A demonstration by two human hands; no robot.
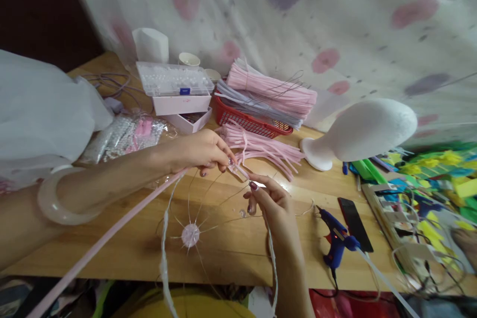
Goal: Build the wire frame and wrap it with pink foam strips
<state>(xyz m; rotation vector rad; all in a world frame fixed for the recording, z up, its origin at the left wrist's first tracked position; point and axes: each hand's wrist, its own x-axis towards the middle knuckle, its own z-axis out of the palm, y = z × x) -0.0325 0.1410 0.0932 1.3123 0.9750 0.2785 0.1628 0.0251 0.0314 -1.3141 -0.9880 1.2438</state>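
Note:
My left hand (206, 153) pinches a long pink fuzzy chenille stem (112, 232), whose tail runs down to the lower left corner. My right hand (275, 206) is closed, thumb against fingers, on a white-wrapped wire hoop (164, 253) a short way to the right. Between my fingertips, a short pink stretch lies along the far side of the hoop; exactly how it is fastened is too small to tell. Inside the hoop, thin wires spread out from a round pink fuzzy disc (190, 235) above the wooden table (231, 263).
A blue glue gun (336, 241) and a black phone (355, 224) lie right, beside power strips (387, 231). Behind are a pink stem bundle (261, 144), red basket (248, 123), bead box (175, 80), and white foam head (372, 131). A bag of beads (126, 134) sits left.

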